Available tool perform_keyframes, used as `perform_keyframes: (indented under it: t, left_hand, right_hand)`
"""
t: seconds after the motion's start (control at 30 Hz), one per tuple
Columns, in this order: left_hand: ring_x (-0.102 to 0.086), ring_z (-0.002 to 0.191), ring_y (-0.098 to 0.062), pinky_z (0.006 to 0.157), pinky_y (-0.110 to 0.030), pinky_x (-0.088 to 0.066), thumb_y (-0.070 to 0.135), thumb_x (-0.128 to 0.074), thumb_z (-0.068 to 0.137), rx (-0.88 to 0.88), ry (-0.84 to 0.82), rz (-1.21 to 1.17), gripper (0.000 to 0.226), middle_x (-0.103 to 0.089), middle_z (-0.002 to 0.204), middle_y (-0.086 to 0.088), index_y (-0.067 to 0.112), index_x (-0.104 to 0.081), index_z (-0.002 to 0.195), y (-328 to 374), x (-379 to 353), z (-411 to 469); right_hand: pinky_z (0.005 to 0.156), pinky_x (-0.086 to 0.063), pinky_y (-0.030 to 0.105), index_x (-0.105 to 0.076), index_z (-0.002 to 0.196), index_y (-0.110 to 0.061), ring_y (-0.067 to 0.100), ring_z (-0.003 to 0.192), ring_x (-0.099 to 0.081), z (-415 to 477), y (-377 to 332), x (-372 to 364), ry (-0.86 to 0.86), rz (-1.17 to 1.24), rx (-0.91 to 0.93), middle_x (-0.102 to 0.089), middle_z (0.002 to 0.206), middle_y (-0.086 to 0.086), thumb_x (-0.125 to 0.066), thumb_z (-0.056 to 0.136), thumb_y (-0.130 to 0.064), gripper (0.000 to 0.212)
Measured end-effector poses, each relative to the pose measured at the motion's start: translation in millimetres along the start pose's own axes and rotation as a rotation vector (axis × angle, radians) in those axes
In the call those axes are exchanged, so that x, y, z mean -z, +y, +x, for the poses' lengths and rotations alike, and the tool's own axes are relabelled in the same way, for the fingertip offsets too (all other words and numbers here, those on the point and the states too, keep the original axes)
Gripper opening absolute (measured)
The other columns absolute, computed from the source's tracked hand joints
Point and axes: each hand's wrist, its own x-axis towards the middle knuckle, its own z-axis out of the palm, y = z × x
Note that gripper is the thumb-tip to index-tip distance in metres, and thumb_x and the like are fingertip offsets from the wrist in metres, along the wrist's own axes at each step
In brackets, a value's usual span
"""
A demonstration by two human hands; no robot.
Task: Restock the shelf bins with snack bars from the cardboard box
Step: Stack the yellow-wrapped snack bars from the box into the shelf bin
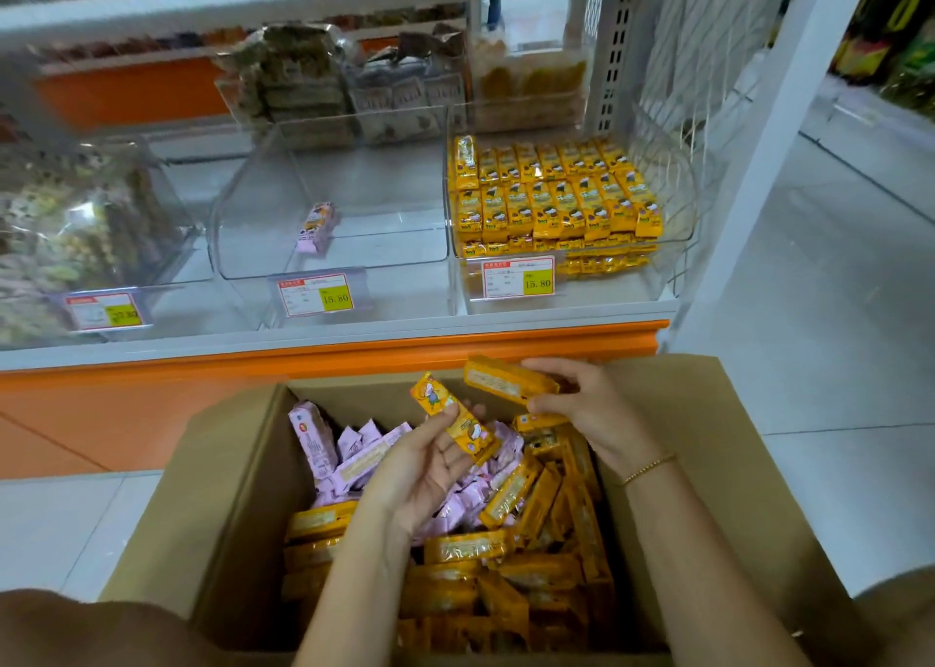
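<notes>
Snack bars (pixel 506 580), yellow and pink, fill the cardboard box (pixel 227 464) below the front edge of the shelf (pixel 354 337). Over it, the left hand (pixel 430 469) pinches one yellow bar (pixel 455 416), the right hand (pixel 592 408) grips a second yellow bar (pixel 511 380). Right bin (pixel 675 221) packed with yellow bars; middle bin (pixel 384 241) holds one pink bar (pixel 317 226)

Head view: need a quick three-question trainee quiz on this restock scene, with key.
1. True or false: the middle clear plastic bin holds a single pink-wrapped snack bar.
2. What is in the left hand's grip? A) a pink bar B) a yellow-wrapped snack bar C) nothing
3. Fill in: the brown cardboard box holds yellow bars and ____ bars.
Key: 1 true; 2 B; 3 pink.
</notes>
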Motion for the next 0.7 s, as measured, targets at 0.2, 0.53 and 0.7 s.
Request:
perform_keyframes:
  t: [0.2, 0.53, 0.7]
  left_hand:
    - [-0.072, 0.085, -0.023, 0.080, -0.034, -0.057, 0.015, -0.056, 0.080, -0.163, -0.050, -0.120, 0.036, -0.071, 0.098, -0.017, -0.003, -0.061, 0.111, 10, -23, -8]
    - [-0.072, 0.083, -0.021, 0.081, -0.035, -0.056, 0.013, -0.055, 0.079, -0.199, -0.077, -0.124, 0.037, -0.071, 0.101, -0.019, -0.002, -0.060, 0.112, 34, -46, -17]
    - [-0.070, 0.091, -0.024, 0.090, -0.037, -0.052, 0.012, -0.056, 0.080, -0.272, -0.099, -0.045, 0.044, -0.064, 0.118, -0.023, -0.001, -0.056, 0.122, 43, -54, -21]
  right_hand:
    - [0.086, -0.047, 0.021, -0.069, 0.086, -0.039, 0.004, 0.101, -0.057, -7, -17, -25, 0.146, -0.184, 0.533, -0.056, 0.099, -0.018, -0.071, 0.070, 0.009, 0.051]
    - [0.079, -0.051, 0.021, -0.073, 0.077, -0.018, 0.010, 0.096, -0.063, -22, -48, -31, -0.069, 0.123, 0.551, -0.068, 0.095, -0.002, -0.047, 0.072, 0.011, 0.039]
    - [0.086, -0.049, 0.020, -0.068, 0.113, -0.019, 0.010, 0.108, -0.062, -19, -55, -24, -0.027, 0.096, 0.486, -0.069, 0.110, -0.005, -0.059, 0.090, -0.002, 0.030]
